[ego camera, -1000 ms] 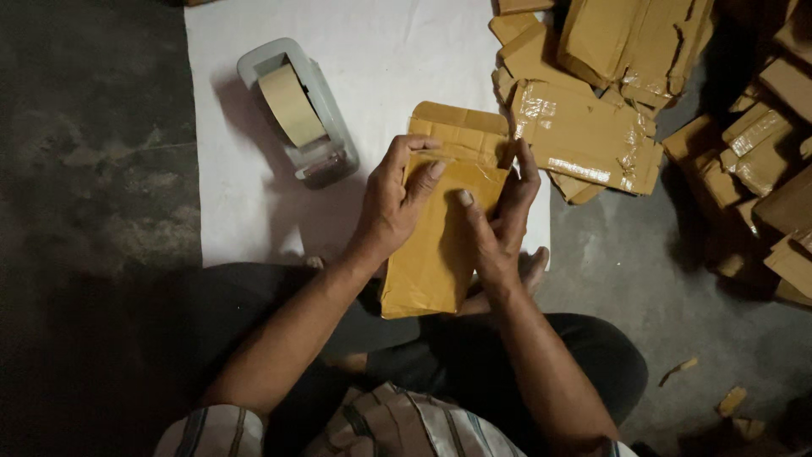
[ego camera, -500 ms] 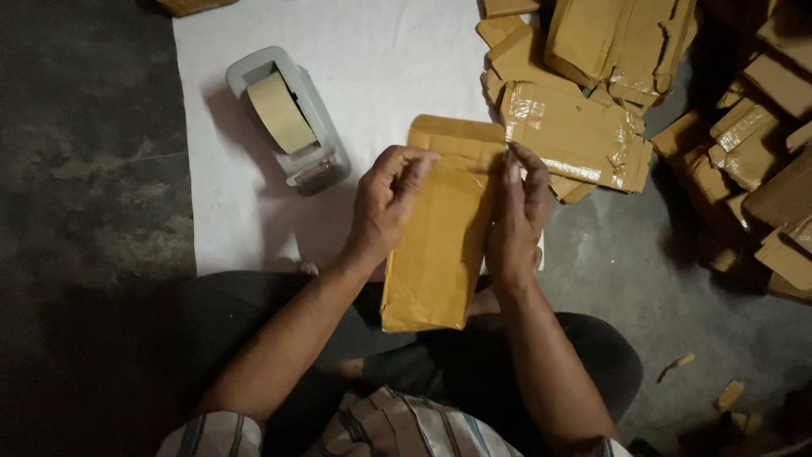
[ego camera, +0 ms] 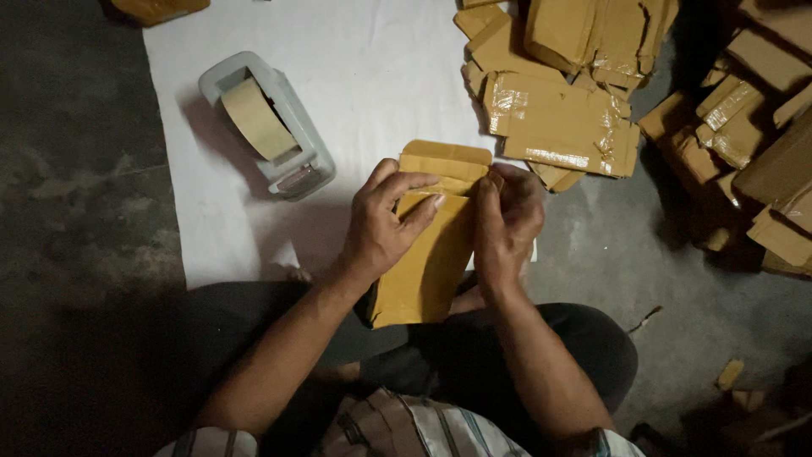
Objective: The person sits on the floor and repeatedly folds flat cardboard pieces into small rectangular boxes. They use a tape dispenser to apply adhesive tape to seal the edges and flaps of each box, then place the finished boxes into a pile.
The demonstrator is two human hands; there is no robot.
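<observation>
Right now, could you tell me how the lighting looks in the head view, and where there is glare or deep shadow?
In the head view, the white sheet is brightly lit; the floor and the frame's corners fall into deep shadow. The tape dispenser casts a soft shadow on the sheet. Tape on the stacked cardboard packets shows small glints. The left hand, right hand and brown envelope look evenly lit and reasonably sharp.

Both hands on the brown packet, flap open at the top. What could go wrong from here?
1. The packet is held over the lap by the left hand and right hand, with only its upper part over the white sheet; it may buckle under pressing.
2. Its flap is open, so it might crease crooked.
3. The tape dispenser sits off to the left, so reaching it likely frees a hand.
</observation>
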